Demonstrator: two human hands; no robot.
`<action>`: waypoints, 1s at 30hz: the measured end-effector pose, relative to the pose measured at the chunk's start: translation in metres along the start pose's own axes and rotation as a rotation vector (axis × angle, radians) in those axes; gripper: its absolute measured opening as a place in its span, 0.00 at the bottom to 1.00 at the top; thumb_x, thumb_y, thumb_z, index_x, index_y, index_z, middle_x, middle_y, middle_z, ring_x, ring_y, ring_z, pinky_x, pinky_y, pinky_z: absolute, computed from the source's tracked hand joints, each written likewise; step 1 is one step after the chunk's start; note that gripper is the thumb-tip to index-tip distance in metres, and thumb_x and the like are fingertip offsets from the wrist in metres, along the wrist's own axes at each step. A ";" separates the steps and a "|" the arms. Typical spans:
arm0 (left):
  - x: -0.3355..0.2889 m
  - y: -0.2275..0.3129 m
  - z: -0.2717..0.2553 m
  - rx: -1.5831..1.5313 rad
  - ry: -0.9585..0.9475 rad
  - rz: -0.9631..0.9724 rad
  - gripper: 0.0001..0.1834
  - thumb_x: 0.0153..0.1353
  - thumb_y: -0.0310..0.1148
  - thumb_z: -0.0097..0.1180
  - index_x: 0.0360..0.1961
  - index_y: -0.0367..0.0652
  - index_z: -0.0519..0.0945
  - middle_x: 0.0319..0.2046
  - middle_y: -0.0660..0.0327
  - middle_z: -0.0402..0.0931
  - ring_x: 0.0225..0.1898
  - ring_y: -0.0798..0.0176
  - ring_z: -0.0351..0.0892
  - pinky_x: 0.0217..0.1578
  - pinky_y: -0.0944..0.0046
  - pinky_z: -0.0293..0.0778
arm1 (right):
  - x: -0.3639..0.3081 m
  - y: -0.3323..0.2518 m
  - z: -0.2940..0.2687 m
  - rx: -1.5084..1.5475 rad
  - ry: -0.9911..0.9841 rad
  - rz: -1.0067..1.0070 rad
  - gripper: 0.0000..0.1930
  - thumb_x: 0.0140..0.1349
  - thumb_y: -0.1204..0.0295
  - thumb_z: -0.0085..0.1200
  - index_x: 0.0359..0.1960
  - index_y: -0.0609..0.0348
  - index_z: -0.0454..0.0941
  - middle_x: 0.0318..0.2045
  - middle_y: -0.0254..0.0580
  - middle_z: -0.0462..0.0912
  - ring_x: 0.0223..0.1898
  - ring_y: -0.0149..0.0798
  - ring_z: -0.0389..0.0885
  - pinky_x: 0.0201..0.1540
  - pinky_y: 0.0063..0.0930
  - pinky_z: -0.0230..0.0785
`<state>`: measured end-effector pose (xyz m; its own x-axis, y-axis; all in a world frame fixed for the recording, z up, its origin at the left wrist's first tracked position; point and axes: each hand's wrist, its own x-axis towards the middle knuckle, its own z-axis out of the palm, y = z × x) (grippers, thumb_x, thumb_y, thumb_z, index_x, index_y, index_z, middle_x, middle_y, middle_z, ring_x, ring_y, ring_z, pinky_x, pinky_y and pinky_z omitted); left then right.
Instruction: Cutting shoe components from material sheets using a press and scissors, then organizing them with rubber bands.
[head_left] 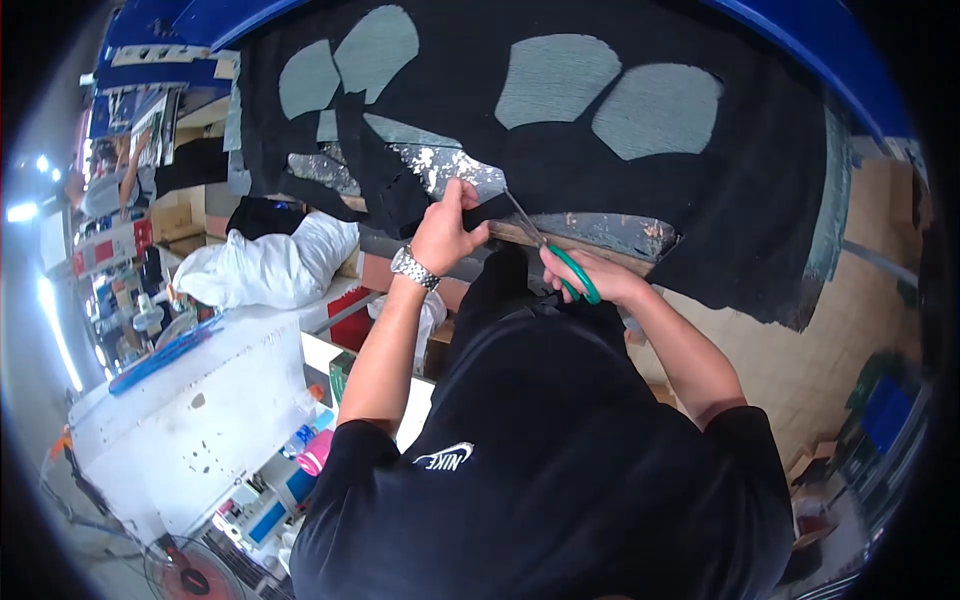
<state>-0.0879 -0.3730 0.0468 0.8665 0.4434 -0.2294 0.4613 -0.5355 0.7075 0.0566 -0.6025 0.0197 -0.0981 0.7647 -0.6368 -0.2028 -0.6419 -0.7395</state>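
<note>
A large sheet of black fabric lies over the worktable, with several rounded openings cut through it that show a grey-green surface beneath. My right hand is closed around the green handles of a pair of scissors. Their blades point up and left, to the cut edge of the cloth. Just left of the blade tips, my left hand, with a metal watch at the wrist, has its fingers curled at a narrow black strip of the fabric. Loose black scraps hang beside it.
Worn, paint-flecked table edge shows under the cloth. At left are a white cloth bundle and a white tabletop with a pink object. A fan stands lower left. Another person is at far left.
</note>
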 end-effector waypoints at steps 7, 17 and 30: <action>-0.019 -0.004 0.003 -0.062 0.083 -0.008 0.23 0.55 0.27 0.68 0.45 0.38 0.67 0.34 0.49 0.78 0.36 0.45 0.81 0.38 0.54 0.76 | 0.026 -0.017 0.010 -0.011 0.125 -0.033 0.39 0.69 0.33 0.43 0.26 0.63 0.75 0.17 0.36 0.73 0.17 0.31 0.76 0.23 0.28 0.70; -0.095 -0.080 -0.068 -0.168 0.790 -0.090 0.12 0.61 0.26 0.61 0.46 0.39 0.77 0.34 0.53 0.80 0.33 0.56 0.83 0.35 0.58 0.77 | 0.021 -0.039 -0.004 -0.043 0.242 -0.071 0.29 0.71 0.42 0.51 0.28 0.59 0.77 0.20 0.31 0.73 0.19 0.26 0.72 0.23 0.22 0.65; -0.195 -0.210 -0.155 -0.102 1.103 -0.445 0.12 0.69 0.34 0.61 0.43 0.34 0.81 0.38 0.56 0.83 0.41 0.60 0.80 0.50 0.61 0.74 | 0.107 -0.111 0.045 0.228 0.134 0.120 0.42 0.64 0.25 0.37 0.40 0.57 0.77 0.32 0.34 0.78 0.29 0.31 0.77 0.41 0.29 0.74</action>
<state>-0.3836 -0.2355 0.0472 -0.0205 0.9806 0.1949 0.6190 -0.1406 0.7727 0.0246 -0.4471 0.0439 -0.0086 0.6600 -0.7513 -0.4130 -0.6866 -0.5984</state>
